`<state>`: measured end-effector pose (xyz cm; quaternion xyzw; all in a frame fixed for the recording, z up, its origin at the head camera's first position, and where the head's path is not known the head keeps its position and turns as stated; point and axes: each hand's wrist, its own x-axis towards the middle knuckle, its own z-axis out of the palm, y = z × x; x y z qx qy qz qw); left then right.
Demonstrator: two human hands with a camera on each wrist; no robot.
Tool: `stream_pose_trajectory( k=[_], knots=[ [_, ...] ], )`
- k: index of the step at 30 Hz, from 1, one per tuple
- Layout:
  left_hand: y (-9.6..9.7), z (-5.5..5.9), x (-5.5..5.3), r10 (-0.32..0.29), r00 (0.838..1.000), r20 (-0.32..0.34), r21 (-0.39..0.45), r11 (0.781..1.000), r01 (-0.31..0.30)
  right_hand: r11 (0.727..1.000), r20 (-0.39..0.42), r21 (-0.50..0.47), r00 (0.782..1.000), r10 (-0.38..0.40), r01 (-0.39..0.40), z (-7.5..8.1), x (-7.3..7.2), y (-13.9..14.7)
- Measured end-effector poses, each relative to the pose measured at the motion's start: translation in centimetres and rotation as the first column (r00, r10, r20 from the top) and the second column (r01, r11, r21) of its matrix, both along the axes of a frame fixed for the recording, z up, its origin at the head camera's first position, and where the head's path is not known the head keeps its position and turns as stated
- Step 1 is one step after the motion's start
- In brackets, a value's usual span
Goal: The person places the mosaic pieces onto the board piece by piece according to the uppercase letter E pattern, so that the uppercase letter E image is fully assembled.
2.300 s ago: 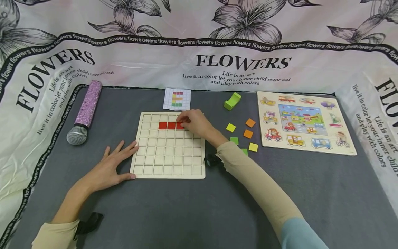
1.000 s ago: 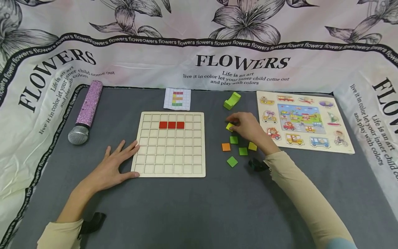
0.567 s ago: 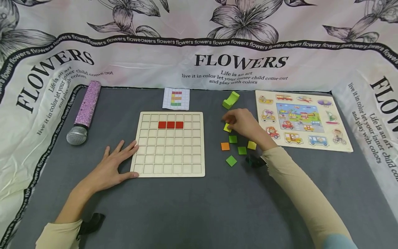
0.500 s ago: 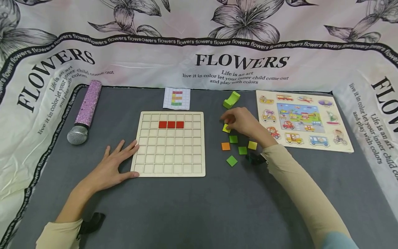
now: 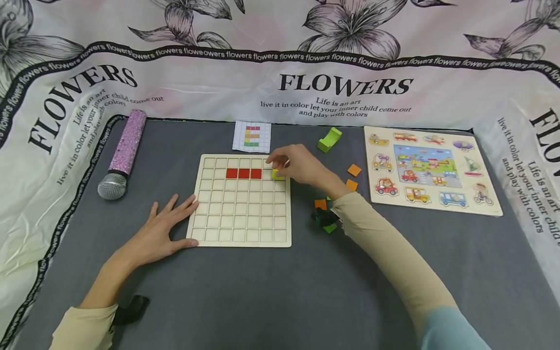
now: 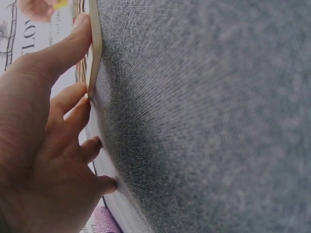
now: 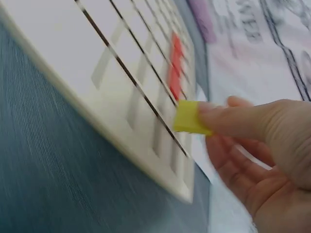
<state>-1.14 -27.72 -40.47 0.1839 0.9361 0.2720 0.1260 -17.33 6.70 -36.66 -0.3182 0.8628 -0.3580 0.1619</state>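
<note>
Worktop (image 5: 245,296): grey. My clock hours start from the middle of the grid board.
Left grip (image 5: 155,236): at 8 o'clock, fingers spread, holding nothing, touching the board's side. The left wrist view looks from low down and shows two fingertips down on the worktop, which is harder to see from the head.
Grid board (image 5: 239,244): flat on the worktop.
Loose squares: orange squares (image 5: 351,185) near 3 o'clock, and a bit of a green square (image 5: 330,228) between 3 and 4. The sleeve (image 5: 372,233) gets in the way, so I can't count them.
Red squares (image 5: 243,173): three side by side at 12 o'clock in the board, same as before.
Right grip (image 5: 302,165): at 2 o'clock, pinching a yellow square (image 7: 189,116). Half a second ago it was over by the loose squares.
Yellow square: now at the board's top right, so it has been brought across but isn't in a hole yet. Fingers cover part of it in the head view. The right wrist view shows its flat face, a bit blurry. I can't tell if it touches the board.
Picture puzzle (image 5: 426,165): 3 o'clock.
Microphone (image 5: 124,150): 10 o'clock.
Picture card (image 5: 251,137): 12 o'clock, just past the board, red on top.
</note>
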Motion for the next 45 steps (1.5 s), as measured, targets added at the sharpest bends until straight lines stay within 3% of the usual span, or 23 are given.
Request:
stream_pose_trajectory(
  k=[9,16,23,32,45],
  knots=[
    [0.2,0.1,-0.3,-0.003,1.000,0.001,0.003,1.000,0.003,0.975,-0.017,-0.219,0.999,0.042,-0.045,-2.3,0.9,-6.1],
    [0.4,-0.1,-0.2,-0.002,1.000,-0.004,0.006,1.000,0.002,0.967,-0.003,-0.253,1.000,0.030,-0.030,-3.0,1.4,-8.2],
    [0.3,0.0,-0.1,0.003,1.000,-0.003,-0.004,1.000,-0.003,0.988,-0.015,-0.155,1.000,0.022,-0.024,-3.8,1.7,-8.8],
    [0.2,0.1,0.0,0.009,1.000,-0.003,-0.021,1.000,-0.009,0.997,-0.125,0.064,0.991,0.051,-0.044,-3.0,2.4,-9.9],
    [0.3,0.1,0.0,0.018,1.000,-0.003,-0.022,1.000,-0.018,0.997,-0.174,0.072,0.985,0.003,0.009,-2.9,2.9,-10.2]
  ],
)
